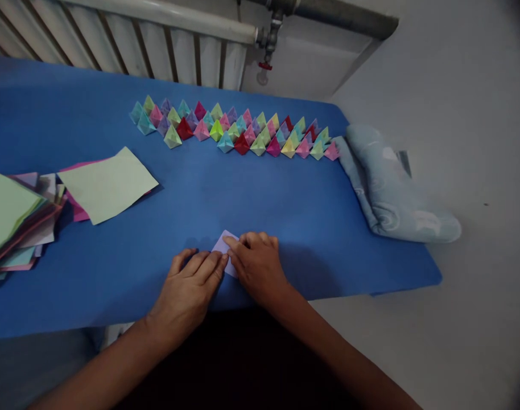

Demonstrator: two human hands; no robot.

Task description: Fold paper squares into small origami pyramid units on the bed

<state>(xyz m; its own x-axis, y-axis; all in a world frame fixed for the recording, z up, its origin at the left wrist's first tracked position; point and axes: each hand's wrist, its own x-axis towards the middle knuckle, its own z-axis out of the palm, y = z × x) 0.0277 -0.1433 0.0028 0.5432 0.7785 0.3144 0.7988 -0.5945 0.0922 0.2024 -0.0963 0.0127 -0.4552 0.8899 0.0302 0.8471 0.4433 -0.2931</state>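
A small lilac piece of folded paper [219,246] lies on the blue table surface near the front edge, partly hidden under my fingers. My left hand [192,279] comes from the left, its fingertips together and pressing on the paper's left and lower side. From the right, my right hand [258,265] holds the paper down, with the index finger and thumb on it and the other fingers curled. The two hands almost touch over the paper's middle, and its right corner is covered.
Rows of colourful folded paper pieces [232,128] stand toward the back. Loose green and pink sheets [108,185] lie left, beside a thick stack of coloured paper [12,216]. A folded blue-grey blanket [396,188] rests at the right edge. Behind stands a white radiator [149,42].
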